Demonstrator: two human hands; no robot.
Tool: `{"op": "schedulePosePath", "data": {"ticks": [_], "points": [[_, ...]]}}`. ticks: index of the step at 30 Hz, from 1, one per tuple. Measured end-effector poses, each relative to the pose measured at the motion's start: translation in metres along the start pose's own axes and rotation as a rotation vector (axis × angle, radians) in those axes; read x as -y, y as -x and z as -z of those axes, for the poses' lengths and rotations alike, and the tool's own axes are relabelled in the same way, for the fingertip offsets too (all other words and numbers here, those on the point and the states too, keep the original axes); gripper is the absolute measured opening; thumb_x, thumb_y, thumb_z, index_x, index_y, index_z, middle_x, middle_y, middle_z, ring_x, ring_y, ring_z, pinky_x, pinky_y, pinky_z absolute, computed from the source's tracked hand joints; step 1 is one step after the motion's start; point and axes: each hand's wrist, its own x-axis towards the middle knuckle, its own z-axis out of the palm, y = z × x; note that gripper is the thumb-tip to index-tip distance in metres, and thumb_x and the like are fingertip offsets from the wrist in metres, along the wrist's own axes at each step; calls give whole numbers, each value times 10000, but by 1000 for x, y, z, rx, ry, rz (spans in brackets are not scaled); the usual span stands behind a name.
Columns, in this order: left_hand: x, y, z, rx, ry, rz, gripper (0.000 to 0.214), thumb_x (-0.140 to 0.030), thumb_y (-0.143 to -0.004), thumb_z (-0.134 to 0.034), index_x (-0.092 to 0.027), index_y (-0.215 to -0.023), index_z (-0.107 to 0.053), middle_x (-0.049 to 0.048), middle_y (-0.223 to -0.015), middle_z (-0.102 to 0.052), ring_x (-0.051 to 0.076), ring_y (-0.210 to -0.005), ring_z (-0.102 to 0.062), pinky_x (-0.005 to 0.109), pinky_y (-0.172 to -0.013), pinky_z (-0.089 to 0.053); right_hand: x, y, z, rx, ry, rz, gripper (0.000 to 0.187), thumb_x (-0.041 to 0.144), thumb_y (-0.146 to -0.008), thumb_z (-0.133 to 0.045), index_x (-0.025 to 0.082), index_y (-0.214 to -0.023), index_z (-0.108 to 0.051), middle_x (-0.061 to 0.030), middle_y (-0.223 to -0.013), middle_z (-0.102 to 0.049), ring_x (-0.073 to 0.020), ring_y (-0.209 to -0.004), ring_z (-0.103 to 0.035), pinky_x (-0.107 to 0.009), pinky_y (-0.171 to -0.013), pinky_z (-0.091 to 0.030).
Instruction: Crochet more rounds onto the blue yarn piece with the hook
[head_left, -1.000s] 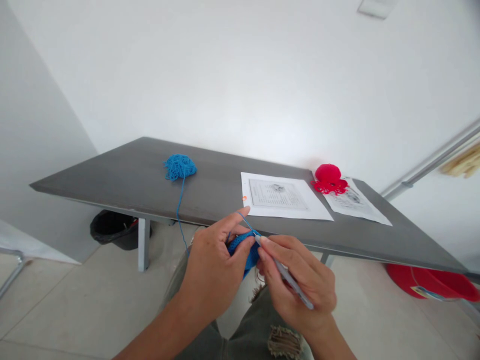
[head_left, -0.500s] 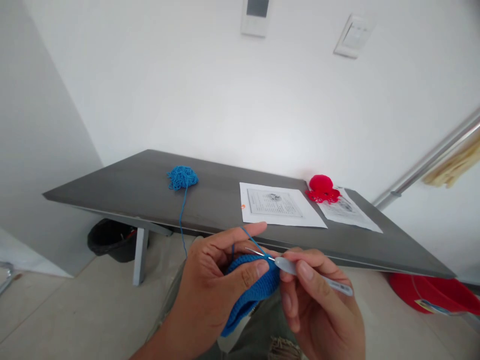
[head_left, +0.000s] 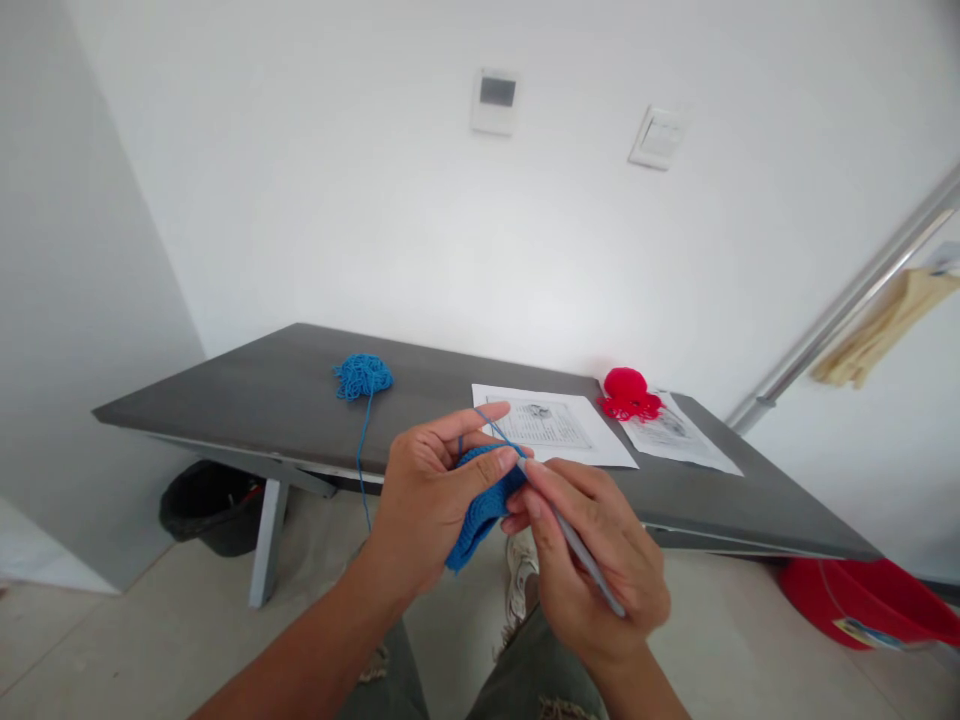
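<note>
Crocheting looks mid-stitch: left hand (head_left: pixel 424 495) pinches blue crochetwork (head_left: pixel 478 512), right hand (head_left: pixel 604 545) clasps crochet hook (head_left: pixel 587 563); next loop likely needs taut yarn (head_left: pixel 494 427).

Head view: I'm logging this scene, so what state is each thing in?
Left hand, pinching blue crochet
Right hand, gripping hook
Blue crochet, held up
Hook, slanted, tip unclear
Blue yarn, loose heap, strand trailing off table
Papers, flat, print up
Red toy, resting partly on one paper
Black bin, open
Red bucket, open
Light switch, position unclear
</note>
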Motion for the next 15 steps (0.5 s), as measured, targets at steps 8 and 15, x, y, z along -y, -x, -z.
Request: {"op": "schedulePosePath", "data": {"ticks": [8, 15], "points": [[-14, -2, -1, 120, 147, 122, 519, -202, -604, -1031, -122, -1086, -854, 38, -688, -777, 137, -555, -691, 219, -513, -579, -1, 1, 5, -18, 85, 156, 578, -75, -900, -696, 211, -1403, -711, -75, -1275, -748, -145, -923, -771, -207, -709, -711], [-27, -7, 7, 147, -72, 83, 605, -238, -587, -1050, -131, -1147, -849, -12, -659, -733, 89, -567, -631, 180, -545, -526, -9, -18, 28, 149, 97, 236, 496, -34, -901, -742, 174, -1351, -735, -86, -1275, -766, -180, -1082, -767, -273, -901, -711]]}}
